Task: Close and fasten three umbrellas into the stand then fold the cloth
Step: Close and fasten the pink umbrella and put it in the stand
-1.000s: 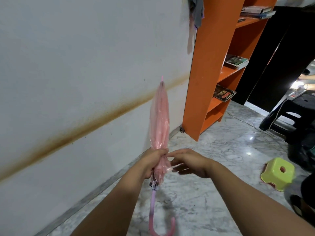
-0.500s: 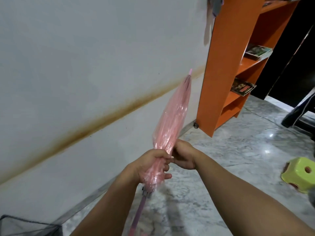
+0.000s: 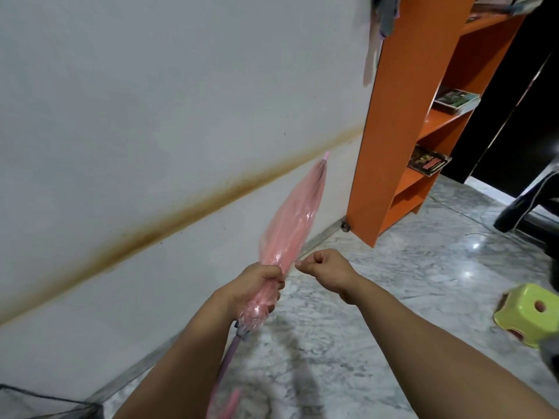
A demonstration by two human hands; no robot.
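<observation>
Left hand (image 3: pixel 257 285): forearm reaching up from the lower edge, fingers (image 3: pixel 279 285) wrapped round the gathered lower canopy of the umbrella (image 3: pixel 290 219), grasping it.

Right hand (image 3: pixel 325 267): forearm entering from the lower right, fist just beside the canopy, fingers curled in with thumb and forefinger pressed together; whether they pinch a thin strap cannot be told.

Umbrella: pink, translucent, glossy plastic, folded into a narrow, crinkled cone; held in the air, tilted up and to the right, tip toward the wall (image 3: pixel 151 101); pink shaft and curved handle hanging below the left hand, blurred.

Wall: white, matt, with a brown stain running diagonally.

Floor (image 3: pixel 408 282): grey-white marble, polished, reflective.

Bookshelf (image 3: pixel 405 116): orange, flat panels, books lying on its shelves.

Stool (image 3: pixel 526 319): lime-green plastic, at the right.

Mesh basket (image 3: pixel 45 403): dark net, bottom left corner.
</observation>
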